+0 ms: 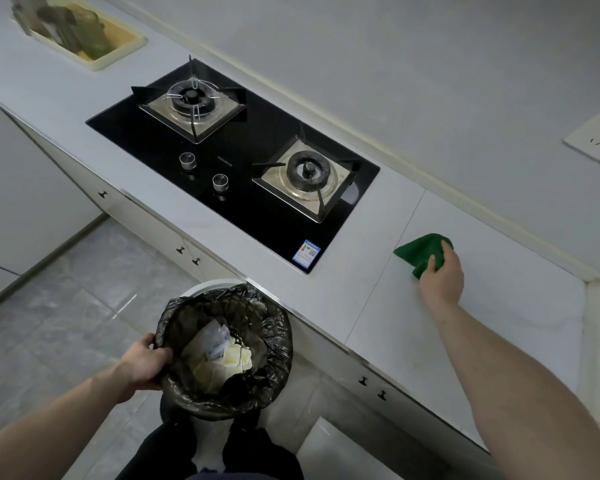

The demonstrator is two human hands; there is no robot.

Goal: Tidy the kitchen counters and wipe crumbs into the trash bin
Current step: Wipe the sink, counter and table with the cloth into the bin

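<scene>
A green cloth (420,252) lies bunched on the pale counter (395,306) to the right of the hob, near the back wall. My right hand (442,275) rests on it with fingers curled into the fabric. Below the counter's front edge a white trash bin (222,348) lined with a black bag holds paper scraps and pale waste. My left hand (144,363) grips the bin's left rim, thumb over the bag's edge. I cannot make out any crumbs on the counter.
A black glass gas hob (236,161) with two burners and two knobs fills the counter's middle. A sink (84,32) with green items sits at the far left. A wall socket (596,136) is at the right. Cabinet doors with small handles run under the counter; grey tile floor lies at the left.
</scene>
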